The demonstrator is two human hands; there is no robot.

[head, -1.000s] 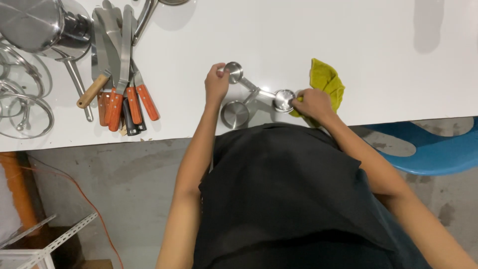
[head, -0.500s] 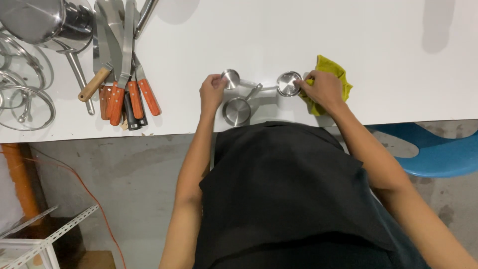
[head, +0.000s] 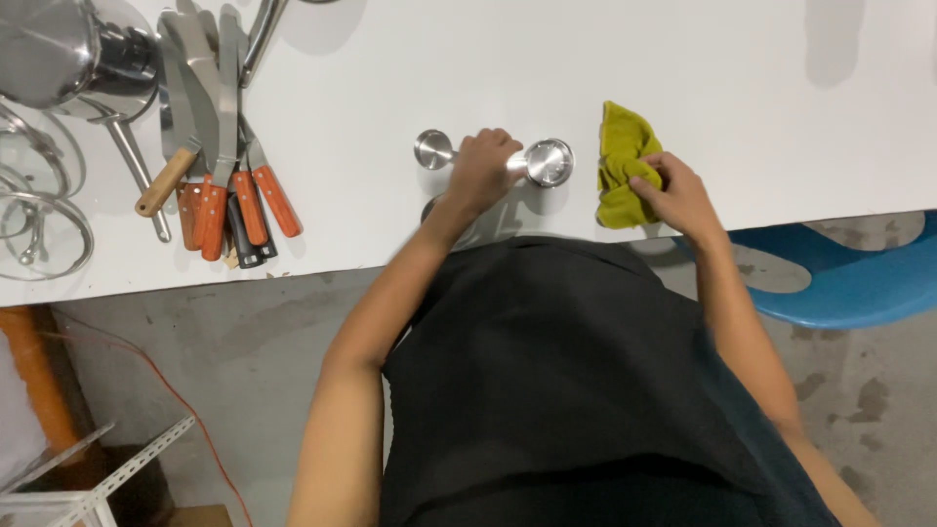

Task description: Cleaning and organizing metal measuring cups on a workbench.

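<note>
At the far left edge of the white surface [head: 390,78] lie wire racks [head: 34,210], and above them a shiny steel pot [head: 59,49] with a long handle running down toward the near edge; just beside these sits a bundle of knives [head: 220,146], their blades pointing away and their orange handles fanned toward the person, one paler wooden handle among them and one black.

Near the middle, the left hand [head: 481,171] rests on a cluster of small steel measuring cups [head: 547,161]; its grip is clenched around their handles, so that one round cup shows to the left of the knuckles and another, open side up, to the right; a third cup is partly hidden under the wrist, close to the near edge of the surface.

Just to the right, apart from the cups, lies a crumpled yellow-green cloth [head: 620,156]; the right hand [head: 673,195] lies on its lower right part, fingers curled and pinching the fabric against the surface.

Beyond the surface's near edge, at the far right, a blue chair [head: 849,283] stands on the grey concrete floor [head: 244,342].
</note>
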